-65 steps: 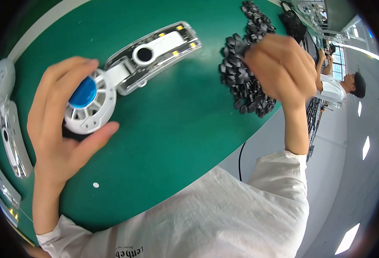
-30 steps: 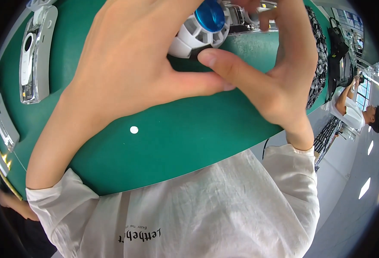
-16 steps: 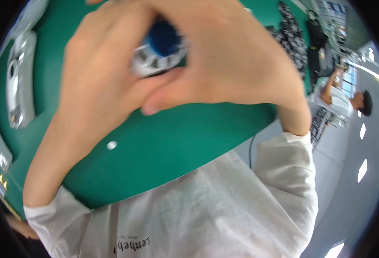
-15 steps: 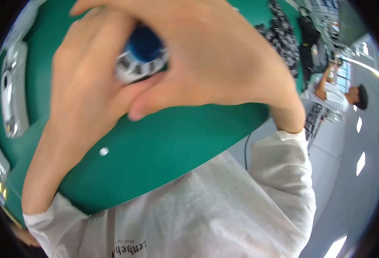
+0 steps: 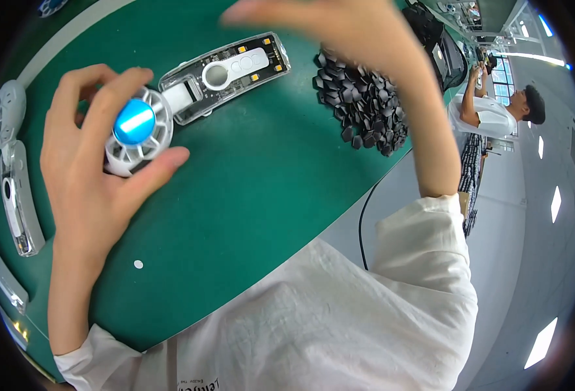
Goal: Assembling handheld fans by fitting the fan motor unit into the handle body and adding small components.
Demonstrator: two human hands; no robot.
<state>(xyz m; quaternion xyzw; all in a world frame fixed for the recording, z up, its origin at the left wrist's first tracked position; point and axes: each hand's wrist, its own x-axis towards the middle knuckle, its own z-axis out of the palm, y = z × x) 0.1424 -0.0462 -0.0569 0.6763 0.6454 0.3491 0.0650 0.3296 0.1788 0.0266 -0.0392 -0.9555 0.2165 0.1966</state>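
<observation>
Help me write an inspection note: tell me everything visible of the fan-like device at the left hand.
The fan-like device looks plastic: a round, white, spoked head with a glossy blue center disc joins, through a pale link, a long, clear-cased body. Inside show a dark board with four yellow squares and a white panel with a ring-shaped end. It appears to lie on the green tabletop, body pointing up and right in the picture. The left hand curves around the head.

Right grip (image 5: 349, 27) — blurred, cut by top edge

The heaped black pieces (image 5: 365, 107) show a workshop.
</observation>
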